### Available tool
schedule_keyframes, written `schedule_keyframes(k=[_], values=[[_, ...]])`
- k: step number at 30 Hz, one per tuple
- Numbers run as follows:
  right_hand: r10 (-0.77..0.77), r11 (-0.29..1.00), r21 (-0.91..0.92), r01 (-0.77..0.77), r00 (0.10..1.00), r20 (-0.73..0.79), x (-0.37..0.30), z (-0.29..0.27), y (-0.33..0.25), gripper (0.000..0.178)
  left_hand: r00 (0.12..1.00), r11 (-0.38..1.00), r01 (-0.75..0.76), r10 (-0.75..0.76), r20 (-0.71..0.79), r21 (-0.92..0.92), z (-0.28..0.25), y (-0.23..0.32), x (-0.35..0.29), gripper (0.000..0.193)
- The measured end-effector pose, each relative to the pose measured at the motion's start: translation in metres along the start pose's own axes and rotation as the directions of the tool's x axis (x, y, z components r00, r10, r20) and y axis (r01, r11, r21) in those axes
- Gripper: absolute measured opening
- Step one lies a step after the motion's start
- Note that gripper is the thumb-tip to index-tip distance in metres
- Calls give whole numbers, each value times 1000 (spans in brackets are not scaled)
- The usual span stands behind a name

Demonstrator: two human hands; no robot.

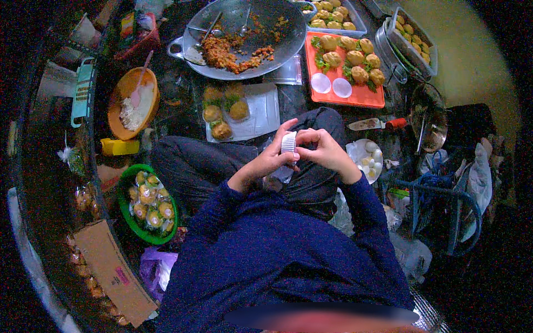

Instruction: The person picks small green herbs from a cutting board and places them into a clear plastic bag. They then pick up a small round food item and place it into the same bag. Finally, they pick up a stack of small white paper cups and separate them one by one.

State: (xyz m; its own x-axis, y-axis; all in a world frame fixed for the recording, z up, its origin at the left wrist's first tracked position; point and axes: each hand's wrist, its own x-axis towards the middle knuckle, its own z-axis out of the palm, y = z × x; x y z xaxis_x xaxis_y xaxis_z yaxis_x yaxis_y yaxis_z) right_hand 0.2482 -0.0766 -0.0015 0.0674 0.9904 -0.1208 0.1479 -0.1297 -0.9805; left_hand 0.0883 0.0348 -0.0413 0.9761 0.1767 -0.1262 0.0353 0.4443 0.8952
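Over my lap, my left hand (271,157) holds a short stack of white fluted paper baking cups (288,142). My right hand (326,150) closes on the stack from the other side, thumb and fingers pinched at its edge. Just beyond my hands lies a clear plastic tray (263,109) with several round golden pastries (239,110) and bits of green leaf. To its right, an orange-red board (355,101) carries more pastries (360,75) on lettuce and two flattened white paper cups (321,84).
Ahead stands a large wok (288,58) with orange-red filling and spoons. An orange bowl (114,119) and a green basket (126,213) of wrapped pastries are on the left. On the right lie a knife (366,124), a plate of eggs (355,149) and a blue basket (444,191).
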Motion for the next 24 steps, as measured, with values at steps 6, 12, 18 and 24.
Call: schedule_keyframes(k=[6,12,18,24], values=[[100,995,36,-96,987,-123,-4,9,3,17,991,950,-112,128,-37,291,2,1,-2,89],[-48,948,-313,-63,941,-334,-19,10,0,19,993,993,5,9,-121,115,4,-5,2,77],[-46,965,-236,-117,809,-587,-33,-45,9,14,989,999,-14,20,-147,41,-10,-7,7,70],[-518,173,-769,-615,608,-602,-13,-156,78,14,990,995,11,-25,-141,-103,-14,-14,6,67]])
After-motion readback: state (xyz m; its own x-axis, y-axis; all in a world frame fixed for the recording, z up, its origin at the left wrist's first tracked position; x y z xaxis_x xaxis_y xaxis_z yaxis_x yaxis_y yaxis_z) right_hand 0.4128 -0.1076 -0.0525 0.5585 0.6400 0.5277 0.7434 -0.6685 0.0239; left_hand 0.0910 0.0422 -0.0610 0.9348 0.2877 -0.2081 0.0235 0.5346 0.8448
